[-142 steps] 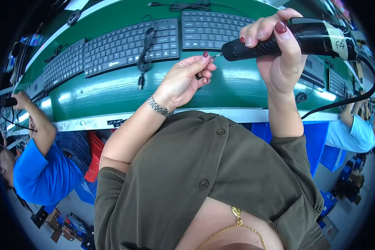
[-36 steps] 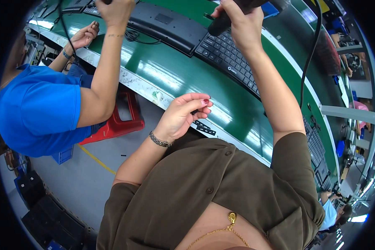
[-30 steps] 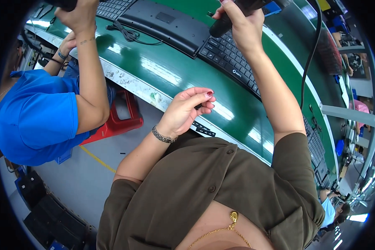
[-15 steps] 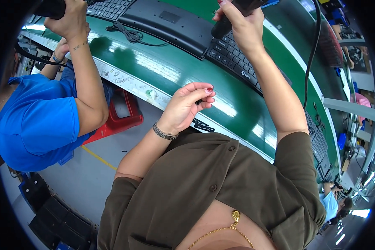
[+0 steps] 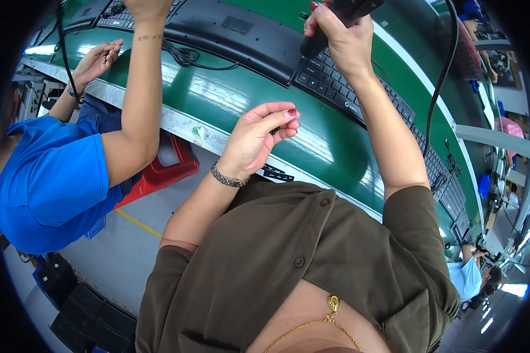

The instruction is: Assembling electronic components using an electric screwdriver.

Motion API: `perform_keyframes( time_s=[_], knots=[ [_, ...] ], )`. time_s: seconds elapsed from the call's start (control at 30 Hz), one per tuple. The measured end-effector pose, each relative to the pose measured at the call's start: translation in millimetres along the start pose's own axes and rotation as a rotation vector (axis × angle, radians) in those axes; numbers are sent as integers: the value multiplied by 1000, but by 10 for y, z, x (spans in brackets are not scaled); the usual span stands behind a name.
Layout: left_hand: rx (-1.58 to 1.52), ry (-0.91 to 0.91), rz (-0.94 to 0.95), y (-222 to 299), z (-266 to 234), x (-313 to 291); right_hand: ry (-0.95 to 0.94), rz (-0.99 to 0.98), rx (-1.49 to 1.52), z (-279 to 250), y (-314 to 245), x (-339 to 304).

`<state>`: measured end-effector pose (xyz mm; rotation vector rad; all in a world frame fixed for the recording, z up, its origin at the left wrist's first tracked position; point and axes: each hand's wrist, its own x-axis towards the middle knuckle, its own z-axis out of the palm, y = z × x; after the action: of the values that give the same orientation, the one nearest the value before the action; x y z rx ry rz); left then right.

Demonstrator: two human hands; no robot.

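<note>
My right hand [image 5: 348,44] is wrapped round a black pistol-grip power tool [image 5: 315,43], raised over the right end of an overturned black keyboard [image 5: 232,35]. The picture's top edge cuts off part of the tool, and its tip is not visible. Closer to my body, my left hand [image 5: 254,136] hovers above the near edge of the bench with its fingers curled together. Small dark pieces [image 5: 275,130] show between those fingers, too small to name. Beside the overturned keyboard lies another one with its keys up [image 5: 335,82].
A green-topped bench [image 5: 265,97] with a pale edge runs across. A looped black cable [image 5: 185,57] lies by the overturned keyboard. On the left, a co-worker in a blue shirt [image 5: 59,176] reaches over the bench near a red stool [image 5: 171,167]. A black cord [image 5: 439,82] hangs at right.
The co-worker's nearer arm has risen toward the top edge, and their other hand now shows over the bench, fingers curled. My two hands hold nearly the same pose; the view has shifted slightly.
</note>
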<state>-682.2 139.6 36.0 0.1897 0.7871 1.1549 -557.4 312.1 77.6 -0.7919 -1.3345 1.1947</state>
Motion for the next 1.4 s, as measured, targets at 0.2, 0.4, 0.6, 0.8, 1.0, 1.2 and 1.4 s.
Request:
perform_keyframes(
  time_s=[0.2,0.4,0.6,0.8,1.0,1.2,1.4],
  knots=[
    [-20,13,43,66,-1,116,20,-31,60,-43,-61,-94],
    [-62,-29,45,64,-43,260,-107,-97,408,-55,-454,-385],
    [-23,-112,-15,83,-79,321,-208,-159,398,-102,-625,-511],
    [-2,-187,-87,104,-132,409,-211,-150,401,-137,-628,-518],
    [-172,-299,-228,167,-239,452,-206,-118,420,-90,-581,-475],
    [-22,-118,-90,360,-177,290,-72,-134,269,123,-226,-164],
    [54,-126,-25,447,-238,215,-21,-112,182,218,20,60]
  ],
)
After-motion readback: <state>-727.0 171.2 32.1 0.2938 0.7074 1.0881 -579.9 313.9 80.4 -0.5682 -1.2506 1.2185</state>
